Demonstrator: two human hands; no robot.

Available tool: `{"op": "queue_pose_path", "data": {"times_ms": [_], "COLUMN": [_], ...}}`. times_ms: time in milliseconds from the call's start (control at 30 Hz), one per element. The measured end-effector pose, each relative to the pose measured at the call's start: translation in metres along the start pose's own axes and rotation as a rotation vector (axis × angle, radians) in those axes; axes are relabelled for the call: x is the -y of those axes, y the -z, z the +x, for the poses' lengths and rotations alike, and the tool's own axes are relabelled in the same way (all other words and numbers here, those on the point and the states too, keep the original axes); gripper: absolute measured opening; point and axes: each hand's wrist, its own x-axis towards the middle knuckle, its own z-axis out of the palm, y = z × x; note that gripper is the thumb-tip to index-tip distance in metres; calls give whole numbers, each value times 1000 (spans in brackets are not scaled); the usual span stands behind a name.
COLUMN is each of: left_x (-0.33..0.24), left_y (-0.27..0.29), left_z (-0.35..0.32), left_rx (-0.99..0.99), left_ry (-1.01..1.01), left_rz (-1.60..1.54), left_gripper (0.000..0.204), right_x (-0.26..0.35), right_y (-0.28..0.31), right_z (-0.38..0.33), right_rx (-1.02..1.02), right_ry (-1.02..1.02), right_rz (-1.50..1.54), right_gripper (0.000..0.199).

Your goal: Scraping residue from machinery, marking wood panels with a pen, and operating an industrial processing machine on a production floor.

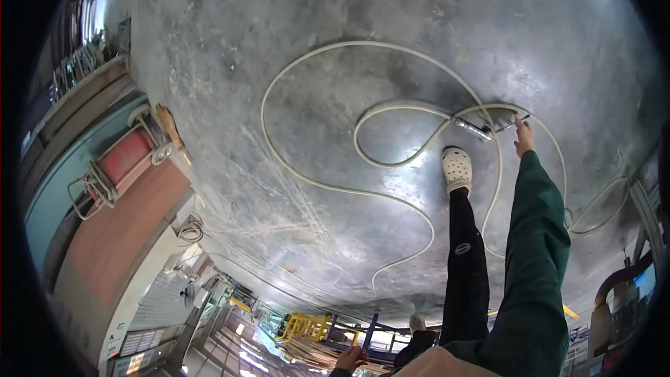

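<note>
Right hand was at a dark rod, right of the pale clog; its grip, like the left hand's, was indeterminable. Hose flanked the clog; sound handling required slack kept clear.

Pale glare patches the dim grey floor; edges bend into black.

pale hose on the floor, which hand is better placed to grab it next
Probably the right hand: its arm is stretched out and it is close beside the hose; the left hand is well away, near the lower edge.
</note>
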Motion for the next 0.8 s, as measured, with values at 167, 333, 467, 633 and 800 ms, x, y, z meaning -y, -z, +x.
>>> {"op": "queue_pose_path", "data": {"times_ms": [167,333,467,633,800], "left_x": [-79,-94,-116,-123,-88], "left_y": [62,77,112,164,213], "left_z": [86,100,101,60,1], "left_rx": [-18,-110,-211,-737,-1113], "left_ry": [1329,1054,666,195,-343], "left_rz": [-1198,-1288,-1280,-703,-476], "left_gripper": [26,22,26,56,75], "right_x": [18,59,87,78,-4], "right_y": [-12,-38,-60,-73,-83], "right_z": [-58,-271,-449,-700,-906], "right_rx": [-134,64,611,1374,1679], "right_ry": [567,1009,1332,1512,950], "right_rz": [-145,-670,-724,-1017,-1060], "right_gripper": [34,17,14,21,25]}}
